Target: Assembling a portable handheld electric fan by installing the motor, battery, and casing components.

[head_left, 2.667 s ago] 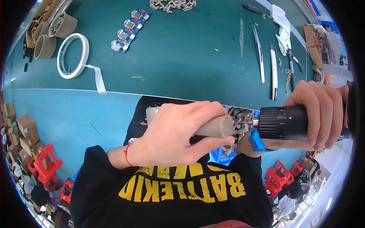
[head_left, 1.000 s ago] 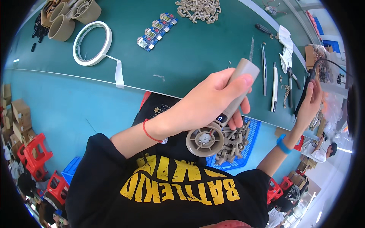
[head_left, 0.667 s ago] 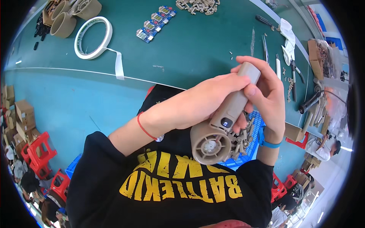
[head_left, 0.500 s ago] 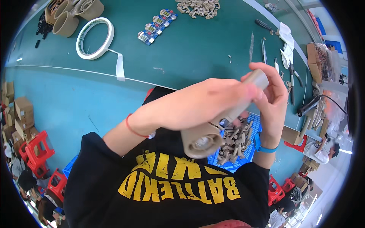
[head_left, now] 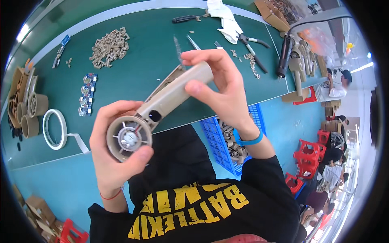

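Between both hands, just over the table's front edge, I hold a beige handheld fan (head_left: 172, 95). Its round head has spokes around a white hub with a red wire showing, and a small dark oval window sits at the base of the handle. My left hand (head_left: 103, 143) wraps the round head, thumb on the near rim. My right hand (head_left: 225, 87) grips the far end of the handle, thumb on top and fingers behind. Along the handle's far side runs a thin beige shell piece (head_left: 164, 83), with a gap between it and the handle.
On the green table (head_left: 142, 44) lie a pile of small beige parts (head_left: 109, 47), blue circuit boards (head_left: 88, 94), a tape roll (head_left: 54, 128), pliers (head_left: 255, 52) and a white glove (head_left: 227, 22). An electric screwdriver (head_left: 285, 56) hangs at right. A blue basket (head_left: 219, 141) of beige parts stands below.
The fan has swung so that its round head now faces up at the left. My left hand has moved from the handle to the head. The view has turned toward the right.
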Motion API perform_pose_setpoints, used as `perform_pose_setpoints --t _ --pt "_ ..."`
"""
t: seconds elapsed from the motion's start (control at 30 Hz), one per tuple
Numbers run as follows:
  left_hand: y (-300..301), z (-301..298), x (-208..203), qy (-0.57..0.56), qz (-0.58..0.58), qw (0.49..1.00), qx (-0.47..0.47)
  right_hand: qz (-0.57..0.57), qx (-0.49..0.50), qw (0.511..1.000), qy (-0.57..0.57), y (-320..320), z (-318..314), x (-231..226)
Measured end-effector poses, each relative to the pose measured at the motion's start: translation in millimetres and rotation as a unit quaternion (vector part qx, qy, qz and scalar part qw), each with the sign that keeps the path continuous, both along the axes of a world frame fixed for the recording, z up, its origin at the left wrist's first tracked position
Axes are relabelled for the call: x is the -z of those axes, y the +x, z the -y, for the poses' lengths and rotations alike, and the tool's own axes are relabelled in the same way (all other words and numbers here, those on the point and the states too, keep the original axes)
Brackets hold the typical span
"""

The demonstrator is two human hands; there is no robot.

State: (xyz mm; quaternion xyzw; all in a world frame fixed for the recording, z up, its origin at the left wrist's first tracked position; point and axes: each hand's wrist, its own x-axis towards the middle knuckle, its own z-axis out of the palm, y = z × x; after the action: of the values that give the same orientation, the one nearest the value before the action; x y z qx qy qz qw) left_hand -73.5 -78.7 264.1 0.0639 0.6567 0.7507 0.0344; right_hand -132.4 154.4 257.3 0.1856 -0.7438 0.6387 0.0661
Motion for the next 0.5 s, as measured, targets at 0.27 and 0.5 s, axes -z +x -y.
perform_pose_setpoints --t 0.27,0.5 --pt "-7.5 15.5 15.6 0.071 -0.005 0.997 -0.029 0.121 -0.066 0.962 -0.236 43.0 -18.3 -21.1" --pt "-7.7 20.6 19.5 0.06 -0.003 0.996 -0.066 0.246 0.081 0.879 -0.401 42.4 -29.0 12.9"
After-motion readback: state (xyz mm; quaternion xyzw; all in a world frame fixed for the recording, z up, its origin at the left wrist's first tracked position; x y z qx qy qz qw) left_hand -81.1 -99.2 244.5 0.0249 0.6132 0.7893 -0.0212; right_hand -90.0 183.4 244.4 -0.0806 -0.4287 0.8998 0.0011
